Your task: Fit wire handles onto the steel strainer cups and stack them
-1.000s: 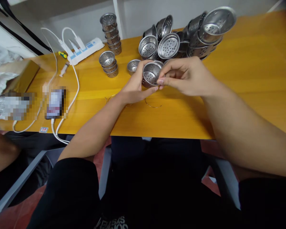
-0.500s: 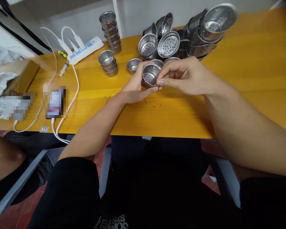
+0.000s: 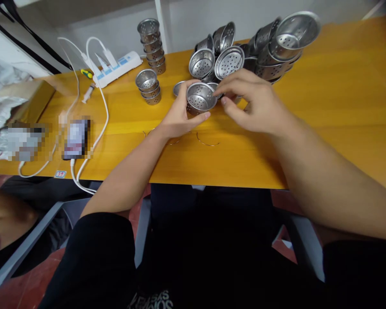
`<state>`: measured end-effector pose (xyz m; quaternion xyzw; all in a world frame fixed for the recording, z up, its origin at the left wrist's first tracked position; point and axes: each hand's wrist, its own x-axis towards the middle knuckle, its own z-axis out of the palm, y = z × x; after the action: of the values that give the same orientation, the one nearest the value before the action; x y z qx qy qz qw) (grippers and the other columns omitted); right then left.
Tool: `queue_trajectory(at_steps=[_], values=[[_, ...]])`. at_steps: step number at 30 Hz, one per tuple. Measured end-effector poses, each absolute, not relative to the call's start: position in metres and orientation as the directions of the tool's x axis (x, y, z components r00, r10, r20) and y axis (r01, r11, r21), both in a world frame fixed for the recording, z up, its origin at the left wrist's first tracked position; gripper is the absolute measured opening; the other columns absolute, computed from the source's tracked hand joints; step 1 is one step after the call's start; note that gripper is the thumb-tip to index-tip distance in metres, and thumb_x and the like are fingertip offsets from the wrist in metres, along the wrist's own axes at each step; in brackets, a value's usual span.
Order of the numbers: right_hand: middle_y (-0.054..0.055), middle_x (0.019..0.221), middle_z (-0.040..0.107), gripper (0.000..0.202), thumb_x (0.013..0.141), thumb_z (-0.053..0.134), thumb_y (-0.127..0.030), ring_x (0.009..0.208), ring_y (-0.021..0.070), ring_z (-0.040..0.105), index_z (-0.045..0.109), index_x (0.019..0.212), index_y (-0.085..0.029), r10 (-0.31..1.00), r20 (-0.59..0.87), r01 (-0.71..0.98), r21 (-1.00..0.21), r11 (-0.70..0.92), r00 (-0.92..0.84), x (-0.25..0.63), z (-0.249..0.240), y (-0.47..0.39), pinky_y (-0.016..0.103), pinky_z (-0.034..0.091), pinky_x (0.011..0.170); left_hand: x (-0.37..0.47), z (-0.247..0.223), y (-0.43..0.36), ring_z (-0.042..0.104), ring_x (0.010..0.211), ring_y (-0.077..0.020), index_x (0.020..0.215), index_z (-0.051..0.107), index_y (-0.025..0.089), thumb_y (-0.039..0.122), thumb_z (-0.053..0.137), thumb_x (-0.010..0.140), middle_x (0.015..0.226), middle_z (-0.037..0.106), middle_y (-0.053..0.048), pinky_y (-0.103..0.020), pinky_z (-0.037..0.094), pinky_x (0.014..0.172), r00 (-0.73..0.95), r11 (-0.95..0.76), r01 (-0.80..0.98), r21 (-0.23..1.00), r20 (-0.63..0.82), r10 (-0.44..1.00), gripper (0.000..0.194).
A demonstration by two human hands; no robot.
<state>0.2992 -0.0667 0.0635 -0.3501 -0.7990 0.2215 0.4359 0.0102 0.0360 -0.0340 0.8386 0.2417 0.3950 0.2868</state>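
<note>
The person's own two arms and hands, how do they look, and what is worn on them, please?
The left hand and right hand are without gloves; no watch or bracelet shows. The forearms are bare below a short black left sleeve and a black right sleeve. Pale lettering marks the black shirt front.

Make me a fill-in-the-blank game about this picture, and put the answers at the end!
1. The hand gripping the cup is the person's ____ one.
2. The bottom of that cup is dotted with small ____.
3. The main colour of the power strip is ____.

Missing words: left; holes; white
</note>
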Motion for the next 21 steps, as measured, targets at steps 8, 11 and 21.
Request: queue_trajectory(at_steps=[8,11,21], values=[[0.015,0.154,0.084,0.026,0.116,0.092,-0.049,0.137,0.0476,0.081,0.091,0.137,-0.035,0.739,0.514,0.422,-0.609,0.672,-0.435,0.289,0.054,-0.067,0.075,0.069,0.128,0.014,-0.035,0.033,0.063,0.172,-0.0417,0.192,0.027,0.030,0.102,0.075,0.110,0.177,0.054,-0.017,-0.064,0.049,0.154,0.588,-0.737,0.129,0.663,0.547,0.595,0.119],[0.017,0.152,0.082,0.027,0.117,0.087,-0.045,0.128,0.0440,0.081,0.091,0.140,-0.031,0.723,0.505,0.426,-0.587,0.688,-0.472,0.286,0.050,-0.066,0.073,0.071,0.125,0.012,-0.035,0.034,0.064,0.172,-0.0408,0.193,0.021,0.032,0.105,0.070,0.112,0.178,0.053,-0.017,-0.062,0.050,0.152,0.618,-0.747,0.114,0.655,0.542,0.570,0.120],[0.015,0.157,0.081,0.044,0.117,0.093,-0.058,0.122,0.0414,0.082,0.089,0.156,-0.038,0.746,0.538,0.380,-0.644,0.664,-0.392,0.283,0.043,-0.065,0.068,0.071,0.124,0.008,-0.036,0.044,0.067,0.174,-0.0407,0.194,0.028,0.032,0.110,0.070,0.110,0.181,0.058,-0.017,-0.063,0.053,0.153,0.543,-0.743,0.145,0.654,0.575,0.612,0.122]])
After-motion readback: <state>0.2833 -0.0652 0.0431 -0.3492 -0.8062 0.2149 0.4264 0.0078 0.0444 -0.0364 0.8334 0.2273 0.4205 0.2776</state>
